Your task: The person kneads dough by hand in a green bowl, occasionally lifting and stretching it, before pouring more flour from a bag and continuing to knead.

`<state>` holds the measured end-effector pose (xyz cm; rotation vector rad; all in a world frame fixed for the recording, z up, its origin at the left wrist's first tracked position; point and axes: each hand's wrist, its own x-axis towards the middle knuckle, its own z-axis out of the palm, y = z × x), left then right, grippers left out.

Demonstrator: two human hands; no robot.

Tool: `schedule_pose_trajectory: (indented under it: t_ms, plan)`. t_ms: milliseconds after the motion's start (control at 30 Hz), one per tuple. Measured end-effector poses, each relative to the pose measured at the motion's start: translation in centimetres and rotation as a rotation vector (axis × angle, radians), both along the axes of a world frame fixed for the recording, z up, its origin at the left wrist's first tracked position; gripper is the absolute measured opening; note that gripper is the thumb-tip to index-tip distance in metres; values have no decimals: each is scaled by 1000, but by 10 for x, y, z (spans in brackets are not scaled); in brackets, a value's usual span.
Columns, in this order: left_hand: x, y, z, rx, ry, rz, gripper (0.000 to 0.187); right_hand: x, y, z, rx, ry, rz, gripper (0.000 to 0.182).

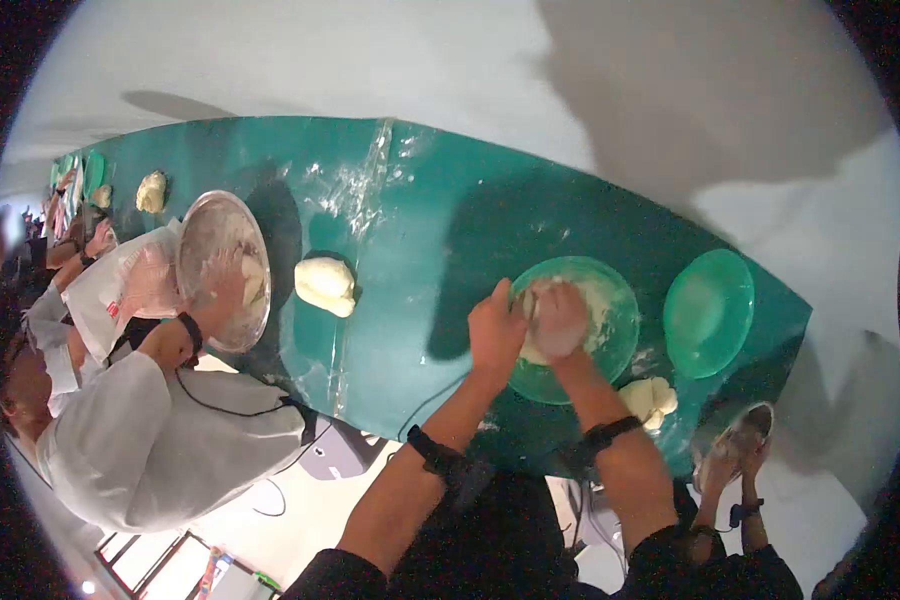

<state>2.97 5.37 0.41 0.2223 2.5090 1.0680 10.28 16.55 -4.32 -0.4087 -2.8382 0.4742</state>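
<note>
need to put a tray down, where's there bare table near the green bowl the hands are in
Free: the teal table between the dough lump and the green bowl, though floury. Crowded: left hand and right hand fill that bowl, with the empty green bowl and dough pieces beside it.

Communal food-prep room, likely a baking class or production kitchen. Long worktop (pixel 420 220) covered in teal plastic sheeting, dusted with flour. Several people stand side by side along it, each with a bowl: green bowl (pixel 610 340), metal bowl (pixel 220 270). Dough lumps (pixel 325 285) lie on the sheeting. Plain white wall behind.
</note>
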Motion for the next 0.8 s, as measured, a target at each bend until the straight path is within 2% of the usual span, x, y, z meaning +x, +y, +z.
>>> schedule_pose_trajectory:
  t_ms: [100,200,233,333,400,467,533,567,700,800]
  plan:
    - [0,-1,8,42,79,-3,21,-9,10,5,15,51,4,23]
    - [0,0,8,-17,46,-9,18,-11,-1,20,-52,186,-134,22]
    - [-1,-2,7,2,56,-5,17,-8,-8,33,-67,186,-105,21]
    - [7,-3,1,40,54,-4,17,32,-11,67,-175,133,-56,18]
    - [5,-1,2,-18,88,-8,17,60,-16,74,-391,101,-65,18]
    - [7,1,5,-13,135,15,17,69,-9,67,-406,-117,-127,21]
    - [9,0,5,7,144,37,17,59,-10,70,-349,-155,-175,19]
    - [10,-1,4,27,131,42,17,42,-17,68,-283,-82,-196,16]
    - [7,0,3,10,36,48,15,19,-27,58,-83,-14,-108,13]
    - [11,-2,-11,69,98,83,16,14,-24,45,-71,118,-157,13]
